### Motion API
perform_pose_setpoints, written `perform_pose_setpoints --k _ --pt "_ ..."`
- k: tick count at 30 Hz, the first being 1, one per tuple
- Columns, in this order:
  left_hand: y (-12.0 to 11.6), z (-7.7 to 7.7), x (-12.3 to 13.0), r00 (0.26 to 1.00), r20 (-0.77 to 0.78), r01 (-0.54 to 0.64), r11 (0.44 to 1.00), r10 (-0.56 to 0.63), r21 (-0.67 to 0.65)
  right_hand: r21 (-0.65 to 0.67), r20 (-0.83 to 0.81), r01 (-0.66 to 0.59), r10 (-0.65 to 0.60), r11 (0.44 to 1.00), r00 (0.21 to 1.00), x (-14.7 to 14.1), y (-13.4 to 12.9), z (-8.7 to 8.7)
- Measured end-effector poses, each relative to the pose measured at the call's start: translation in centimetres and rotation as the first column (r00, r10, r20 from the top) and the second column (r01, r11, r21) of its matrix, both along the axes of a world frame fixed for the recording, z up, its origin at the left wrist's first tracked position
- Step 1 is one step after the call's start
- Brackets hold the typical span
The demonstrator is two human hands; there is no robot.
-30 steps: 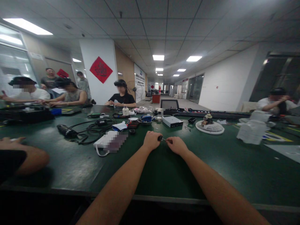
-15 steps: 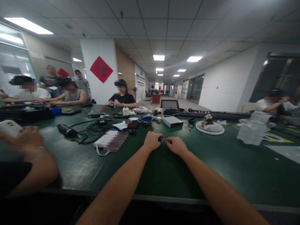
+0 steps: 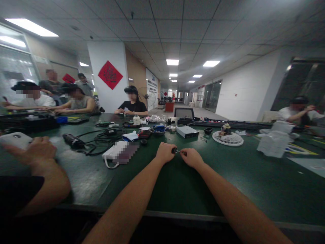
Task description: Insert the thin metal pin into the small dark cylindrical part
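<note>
My left hand (image 3: 164, 153) is closed around a small black cylindrical part (image 3: 174, 150) whose metallic end faces right. From the other side, my right hand (image 3: 192, 157) pinches a thin metal tool (image 3: 179, 151); its exact kind is too small to make out. The tool's tip is at or very near the end of the black part, though contact cannot be confirmed. Both hands are above the green tabletop (image 3: 177, 189), near the middle of the view. Fingers hide most of what each hand holds.
Beyond my hands lie a silver drive box (image 3: 187, 131), a small black tray (image 3: 208, 130) and a white fan grille (image 3: 228, 138). Leftward are a white pouch (image 3: 115, 151) and black cables (image 3: 98, 139). A co-worker's hand (image 3: 42, 149) holds a white phone (image 3: 15, 139) at far left.
The co-worker's arm and phone at the left have shifted a little to the right. My two hands stay almost in place, with the tool and the black part still end to end.
</note>
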State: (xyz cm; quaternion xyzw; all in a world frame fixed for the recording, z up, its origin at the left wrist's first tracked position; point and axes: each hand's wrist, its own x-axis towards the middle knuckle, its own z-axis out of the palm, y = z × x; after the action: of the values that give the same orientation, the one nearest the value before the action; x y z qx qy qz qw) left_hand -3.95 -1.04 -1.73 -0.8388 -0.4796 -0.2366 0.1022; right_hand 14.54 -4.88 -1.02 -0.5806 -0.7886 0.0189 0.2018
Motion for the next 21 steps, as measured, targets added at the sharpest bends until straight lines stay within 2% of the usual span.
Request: perform_pose_setpoints --k 11,21 --pt "-0.14 0.06 -0.04 1.0 -0.007 -0.009 1.0 0.009 -0.009 -0.014 0.003 -0.019 0.019 1.0 1.0 0.0 0.09 0.0" --pt "0.21 -0.47 -0.3 1.0 -0.007 -0.015 1.0 0.015 -0.025 -0.008 0.007 -0.024 0.024 1.0 1.0 -0.2 0.41 -0.55"
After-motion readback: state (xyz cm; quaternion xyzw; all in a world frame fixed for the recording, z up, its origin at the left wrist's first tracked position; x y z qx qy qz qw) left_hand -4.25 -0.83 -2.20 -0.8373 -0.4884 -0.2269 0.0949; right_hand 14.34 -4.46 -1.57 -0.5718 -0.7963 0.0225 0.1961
